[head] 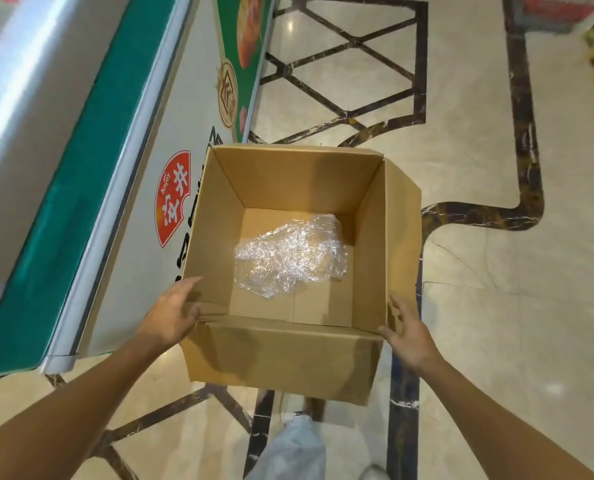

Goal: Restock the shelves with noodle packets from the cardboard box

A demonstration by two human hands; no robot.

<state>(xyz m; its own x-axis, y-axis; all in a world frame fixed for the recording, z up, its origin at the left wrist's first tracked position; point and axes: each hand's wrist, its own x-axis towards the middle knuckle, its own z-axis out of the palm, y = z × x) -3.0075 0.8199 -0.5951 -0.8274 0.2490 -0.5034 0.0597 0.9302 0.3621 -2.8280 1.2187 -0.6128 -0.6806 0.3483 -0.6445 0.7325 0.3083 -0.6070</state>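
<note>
I held the box in front of me, one hand at each near corner, so I could look straight down into it. My left hand sat at eight o'clock, thumb hooked over the rim and fingers lying along the outer wall. My right hand at four o'clock pressed flat on the side flap, fingers straight, steadying rather than clutching. Inside lay only crumpled plastic wrap on the bottom; I saw no noodle packets, so I judged the restocking finished. A freezer stood at nine o'clock beside the box, on the floor.
</note>
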